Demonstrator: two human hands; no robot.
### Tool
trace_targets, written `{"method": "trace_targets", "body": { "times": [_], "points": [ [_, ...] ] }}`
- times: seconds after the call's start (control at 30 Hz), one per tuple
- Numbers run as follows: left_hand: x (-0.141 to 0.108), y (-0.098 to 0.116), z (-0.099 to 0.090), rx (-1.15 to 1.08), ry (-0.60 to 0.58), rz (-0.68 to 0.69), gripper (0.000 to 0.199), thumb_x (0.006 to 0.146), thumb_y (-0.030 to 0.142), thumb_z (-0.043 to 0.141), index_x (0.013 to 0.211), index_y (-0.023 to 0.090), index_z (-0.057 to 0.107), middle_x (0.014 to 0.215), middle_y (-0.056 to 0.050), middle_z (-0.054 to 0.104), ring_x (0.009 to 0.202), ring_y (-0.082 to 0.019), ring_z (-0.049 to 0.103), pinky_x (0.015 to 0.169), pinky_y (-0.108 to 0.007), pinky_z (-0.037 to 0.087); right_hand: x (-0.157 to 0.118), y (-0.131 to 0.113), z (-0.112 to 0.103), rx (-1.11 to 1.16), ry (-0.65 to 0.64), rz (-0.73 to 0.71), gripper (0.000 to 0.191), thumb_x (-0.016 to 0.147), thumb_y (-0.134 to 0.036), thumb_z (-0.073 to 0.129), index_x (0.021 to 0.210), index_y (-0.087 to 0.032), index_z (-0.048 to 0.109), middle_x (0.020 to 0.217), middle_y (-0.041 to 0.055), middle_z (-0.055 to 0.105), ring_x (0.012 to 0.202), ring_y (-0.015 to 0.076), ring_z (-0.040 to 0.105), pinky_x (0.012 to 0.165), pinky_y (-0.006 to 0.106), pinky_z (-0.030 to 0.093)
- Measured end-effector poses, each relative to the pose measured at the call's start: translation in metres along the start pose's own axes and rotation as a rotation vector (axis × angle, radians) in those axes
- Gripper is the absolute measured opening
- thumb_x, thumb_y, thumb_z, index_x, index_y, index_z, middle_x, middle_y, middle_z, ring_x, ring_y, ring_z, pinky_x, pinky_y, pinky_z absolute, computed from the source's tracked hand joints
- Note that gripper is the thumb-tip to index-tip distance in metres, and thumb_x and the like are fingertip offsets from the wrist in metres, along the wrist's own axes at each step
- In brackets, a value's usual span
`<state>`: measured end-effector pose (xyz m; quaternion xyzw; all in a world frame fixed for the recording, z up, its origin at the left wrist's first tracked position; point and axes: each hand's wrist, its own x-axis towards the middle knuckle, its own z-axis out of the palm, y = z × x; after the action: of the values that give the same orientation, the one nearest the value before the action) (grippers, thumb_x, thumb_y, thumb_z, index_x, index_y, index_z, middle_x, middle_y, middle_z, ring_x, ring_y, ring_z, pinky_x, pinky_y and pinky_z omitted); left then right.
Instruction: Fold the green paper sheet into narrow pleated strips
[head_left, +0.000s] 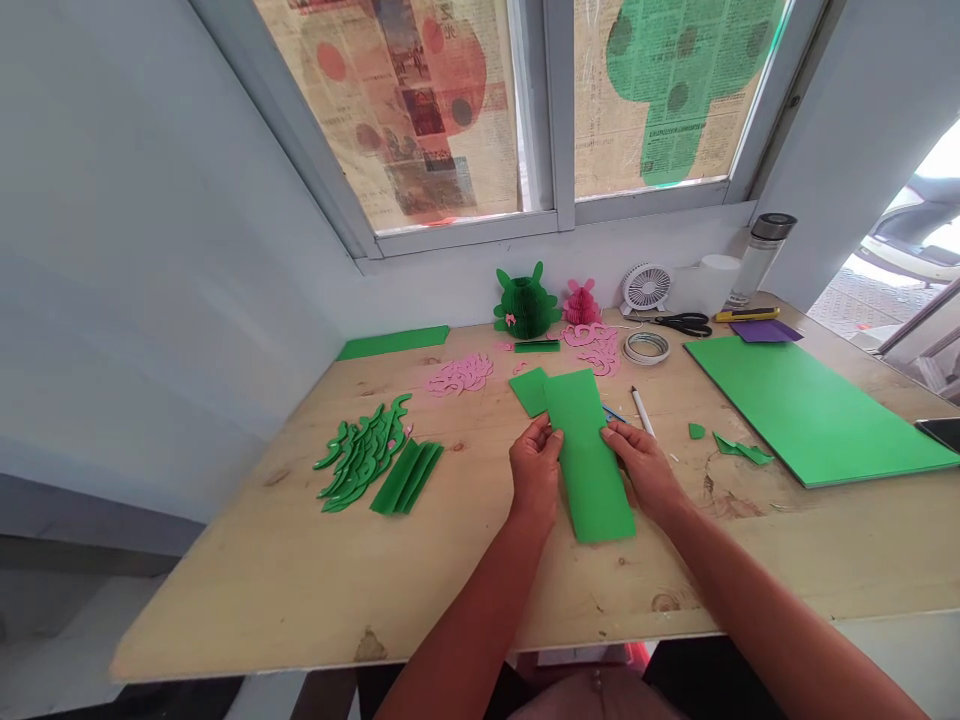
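Wooden table [420,590] beneath newspapered window [559,110]

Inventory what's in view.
Strip: 1, green, centre
Small paper: 1, green, behind strip
Pleated paper: 1, green, left
Cutouts: uncounted, green left, pink back
Scraps: several, green, right
Figures: 2, green and pink, back
Stacked sheets: uncounted, green, right
Long paper: 1, green, left
Sheet: 1, purple, right
Fan: 1, white, back
Tape: 1, pale, back
Scissors: 1, black, right
Cutter: 1, yellow, right
Bottle: 1, clear, right
Cylinder: 1, white, back
Pen: 1, white, right
Slab: 1, black, right edge
Table: 1, wooden, below
Window: 1, grey, back
Left hand: 1, bare, on strip
Right hand: 1, bare, on strip
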<state>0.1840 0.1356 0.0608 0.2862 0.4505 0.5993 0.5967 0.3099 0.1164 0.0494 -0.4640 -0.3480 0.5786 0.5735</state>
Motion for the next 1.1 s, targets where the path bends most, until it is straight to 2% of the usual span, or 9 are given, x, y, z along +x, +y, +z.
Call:
{"method": "trace_targets", "body": {
  "times": [0.27, 0.5, 0.77, 0.93, 1.1],
  "points": [
    [0.004, -0.003, -0.005, -0.04, 0.038, -0.033, 0.038, 0.062, 0.016, 0.073, 0.1, 0.015, 0.068, 0.086, -0.004, 0.069, 0.075, -0.011, 0.063, 0.073, -0.024, 0.049, 0.0, 0.001, -0.001, 0.009, -0.033, 0.066, 0.032, 0.059, -0.05, 0.08, 0.066, -0.021, 0.066, 0.058, -0.0009, 0.062, 0.052, 0.0128, 0.053, 0.051, 0.027, 0.044],
    [0.002, 0.0, -0.007, -0.086, 0.007, -0.094, 0.033, 0.058, 0.017, 0.075, 0.09, 0.013, 0.069, 0.076, -0.003, 0.065, 0.064, -0.01, 0.058, 0.064, -0.023, 0.047, 0.002, 0.007, -0.005, 0.008, -0.04, 0.081, 0.032, 0.061, -0.049, 0.079, 0.072, -0.021, 0.065, 0.055, -0.002, 0.059, 0.048, 0.0129, 0.053, 0.051, 0.028, 0.046],
    [0.002, -0.002, -0.012, -0.104, -0.007, -0.111, 0.047, 0.056, 0.018, 0.077, 0.102, 0.014, 0.066, 0.068, 0.003, 0.06, 0.059, -0.008, 0.054, 0.06, -0.021, 0.044, 0.004, 0.011, -0.008, -0.051, -0.028, 0.064, 0.034, 0.063, -0.05, 0.077, 0.072, -0.02, 0.063, 0.055, -0.0022, 0.06, 0.05, 0.0138, 0.056, 0.051, 0.028, 0.049],
    [0.0, -0.003, -0.012, -0.036, -0.071, -0.091, 0.052, 0.056, 0.026, 0.078, 0.105, 0.014, 0.066, 0.077, -0.002, 0.067, 0.065, -0.011, 0.06, 0.062, -0.023, 0.048, 0.004, 0.011, -0.008, -0.081, -0.032, 0.066, 0.036, 0.064, -0.051, 0.074, 0.071, -0.019, 0.06, 0.055, -0.0021, 0.059, 0.046, 0.0122, 0.052, 0.047, 0.027, 0.045],
    [0.002, -0.006, -0.014, 0.009, -0.061, -0.078, 0.053, 0.055, 0.03, 0.08, 0.104, 0.014, 0.066, 0.089, -0.007, 0.071, 0.073, -0.015, 0.065, 0.068, -0.026, 0.051, 0.006, 0.014, -0.008, -0.127, -0.047, 0.048, 0.037, 0.067, -0.054, 0.071, 0.068, -0.02, 0.058, 0.055, -0.0018, 0.056, 0.044, 0.0113, 0.048, 0.045, 0.026, 0.04]
  ]
}}
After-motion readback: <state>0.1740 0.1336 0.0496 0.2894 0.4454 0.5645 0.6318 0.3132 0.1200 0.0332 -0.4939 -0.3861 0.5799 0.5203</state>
